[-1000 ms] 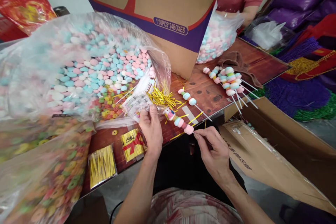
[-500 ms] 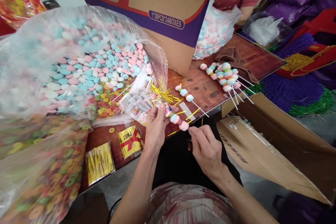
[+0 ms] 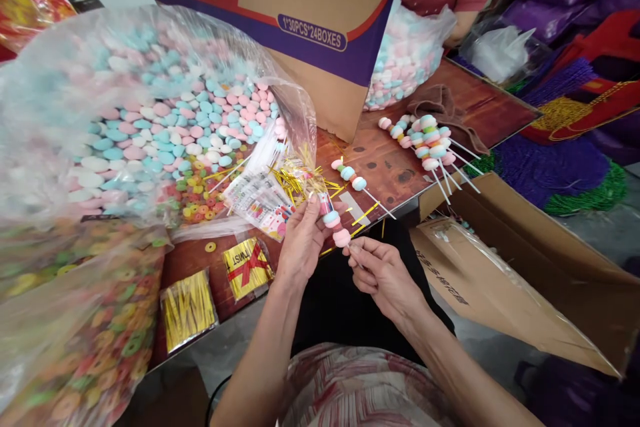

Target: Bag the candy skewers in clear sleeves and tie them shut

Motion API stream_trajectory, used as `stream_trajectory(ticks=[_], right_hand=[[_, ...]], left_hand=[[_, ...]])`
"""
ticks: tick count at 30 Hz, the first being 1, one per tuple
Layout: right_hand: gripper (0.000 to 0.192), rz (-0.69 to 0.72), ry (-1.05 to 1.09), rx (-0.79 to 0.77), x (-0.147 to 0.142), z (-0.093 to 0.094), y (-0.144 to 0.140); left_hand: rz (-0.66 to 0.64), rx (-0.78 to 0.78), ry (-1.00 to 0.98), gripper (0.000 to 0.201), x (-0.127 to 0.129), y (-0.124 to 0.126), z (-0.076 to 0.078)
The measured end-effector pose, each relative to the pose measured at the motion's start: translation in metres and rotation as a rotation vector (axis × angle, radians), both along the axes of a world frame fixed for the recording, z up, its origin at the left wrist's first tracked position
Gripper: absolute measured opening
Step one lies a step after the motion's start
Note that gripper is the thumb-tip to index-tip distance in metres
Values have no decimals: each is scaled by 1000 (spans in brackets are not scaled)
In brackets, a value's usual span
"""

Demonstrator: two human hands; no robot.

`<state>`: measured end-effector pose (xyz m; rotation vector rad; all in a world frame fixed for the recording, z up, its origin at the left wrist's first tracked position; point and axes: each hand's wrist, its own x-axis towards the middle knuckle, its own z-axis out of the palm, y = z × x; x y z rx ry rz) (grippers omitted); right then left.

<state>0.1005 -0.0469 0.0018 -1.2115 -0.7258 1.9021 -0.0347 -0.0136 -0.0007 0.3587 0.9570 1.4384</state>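
Pinching a candy skewer (image 3: 334,223) at both ends just off the desk (image 3: 395,177) edge, left hand (image 3: 300,243) grips its wrapped top, right hand (image 3: 377,273) its stick, apparently steadying it level.

A large bag of sweets (image 3: 150,113) is set on the left part of the table (image 3: 390,173), with a cardboard box (image 3: 310,20) behind it. Twist-tie packets (image 3: 217,287) are laid at the near edge. A sweet skewer (image 3: 334,220) is held between both hands above that edge. Finished skewers (image 3: 425,143) are piled to the right.
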Motion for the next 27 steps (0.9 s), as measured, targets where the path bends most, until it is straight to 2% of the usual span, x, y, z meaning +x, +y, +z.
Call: stream_trajectory(ticks=[2, 6, 8, 10, 14, 17, 19, 22, 24, 27], right_hand=[[23, -25, -145, 139, -4, -1, 2], [19, -77, -452, 543, -10, 0, 6], [18, -84, -489, 611, -7, 1, 6], [17, -62, -471, 581, -2, 2, 6], [18, 29, -454, 551, 5, 2, 4], [21, 122, -545, 697, 5, -1, 3], [23, 181, -722, 882, 4, -4, 1], [26, 223, -1116, 1139, 4, -6, -3], [26, 200, -1307, 1246, 4, -7, -7], [25, 108, -1394, 1324, 0, -8, -12]], left_hand=[[-15, -19, 16, 37, 3, -2, 0], [-74, -51, 35, 37, 0, -6, 1], [-149, -55, 55, 40, -9, -6, 3], [-161, -39, 86, 44, -19, -3, 4], [-1, 54, 80, 43, -27, 7, 8], [14, 40, 21, 38, -21, 12, 10], [40, 1, 10, 35, -15, 12, 10], [140, -6, 18, 33, -7, 9, 7], [194, 11, 10, 33, -3, 8, 5], [230, 13, -27, 35, 2, 8, 3]])
